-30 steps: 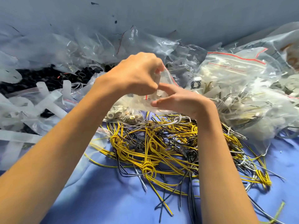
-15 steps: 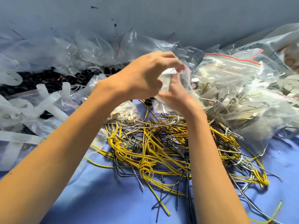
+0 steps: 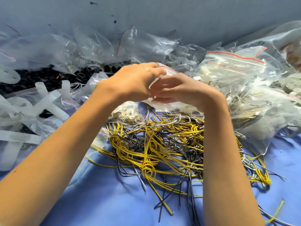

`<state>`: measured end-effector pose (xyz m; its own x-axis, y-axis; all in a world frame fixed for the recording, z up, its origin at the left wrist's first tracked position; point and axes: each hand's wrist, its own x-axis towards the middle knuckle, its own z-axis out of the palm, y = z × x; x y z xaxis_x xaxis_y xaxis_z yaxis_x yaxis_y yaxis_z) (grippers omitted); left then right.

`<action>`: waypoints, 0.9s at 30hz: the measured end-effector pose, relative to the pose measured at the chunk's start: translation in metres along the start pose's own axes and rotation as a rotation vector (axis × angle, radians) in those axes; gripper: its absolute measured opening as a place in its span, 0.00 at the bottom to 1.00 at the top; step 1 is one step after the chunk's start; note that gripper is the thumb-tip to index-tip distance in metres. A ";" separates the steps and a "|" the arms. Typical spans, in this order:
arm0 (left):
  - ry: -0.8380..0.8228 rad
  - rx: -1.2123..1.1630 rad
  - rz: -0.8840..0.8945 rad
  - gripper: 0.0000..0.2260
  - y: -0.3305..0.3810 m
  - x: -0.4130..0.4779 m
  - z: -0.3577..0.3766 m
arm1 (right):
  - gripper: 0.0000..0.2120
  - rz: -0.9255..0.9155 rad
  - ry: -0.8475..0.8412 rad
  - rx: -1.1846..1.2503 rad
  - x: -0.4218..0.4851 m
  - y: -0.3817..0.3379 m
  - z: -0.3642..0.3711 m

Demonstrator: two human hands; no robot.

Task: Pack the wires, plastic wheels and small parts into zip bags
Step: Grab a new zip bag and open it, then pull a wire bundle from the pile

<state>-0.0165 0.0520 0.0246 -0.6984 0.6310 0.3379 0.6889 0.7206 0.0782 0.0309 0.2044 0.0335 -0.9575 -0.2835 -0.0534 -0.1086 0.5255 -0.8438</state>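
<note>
Head camera, and both hands meet right at centre. The left hand point(image 3: 135, 82) has its fingers curled over and clamped on the top edge of a small clear zip bag point(image 3: 170, 71), right by its red strip. The right hand point(image 3: 184, 93) comes in from the other side, fingers bent and gripping the same bag lower down, with the fingertips of both hands nearly touching. The bag is up off the surface between the hands. What is inside is too blurred to tell.

Just below the hands lies a little bag of small metal parts point(image 3: 127, 111), flat on the blue cloth point(image 3: 114, 201). In front of that is the big tangle of yellow, black and grey wires point(image 3: 156, 144), loose on the cloth under both forearms.

Out to the right, stuffed zip bags point(image 3: 231, 66) with red seal lines are heaped together, one showing wires through the plastic point(image 3: 260, 108). Out to the left there are translucent white strips point(image 3: 50, 101) and a dark heap of black plastic wheels point(image 3: 48, 77). Crumpled clear bags point(image 3: 91, 44) line the back, against a grey wall point(image 3: 162, 17).
</note>
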 end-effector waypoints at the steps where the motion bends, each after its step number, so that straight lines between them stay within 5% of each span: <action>1: 0.001 0.015 -0.040 0.27 -0.002 0.000 0.000 | 0.06 -0.023 -0.004 0.064 -0.006 -0.002 -0.005; 6: -0.041 0.081 -0.177 0.29 -0.010 -0.002 0.000 | 0.05 0.170 -0.142 -0.192 -0.021 0.010 -0.026; 10: -0.034 0.086 -0.201 0.28 -0.005 -0.001 -0.001 | 0.09 0.336 0.037 -0.588 -0.012 0.036 -0.031; 15: -0.046 0.095 -0.254 0.21 -0.003 -0.001 -0.002 | 0.25 0.456 -0.028 -0.550 -0.002 0.056 -0.028; 21: -0.078 0.067 -0.243 0.20 -0.003 -0.001 -0.003 | 0.12 0.390 -0.030 -0.565 -0.002 0.057 -0.024; 27: -0.069 0.023 -0.189 0.20 0.005 -0.002 -0.004 | 0.10 0.283 0.003 -0.484 -0.010 0.050 -0.025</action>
<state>-0.0113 0.0530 0.0285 -0.8268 0.5017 0.2543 0.5404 0.8339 0.1120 0.0283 0.2537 0.0054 -0.9678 -0.0756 -0.2401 0.0434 0.8894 -0.4550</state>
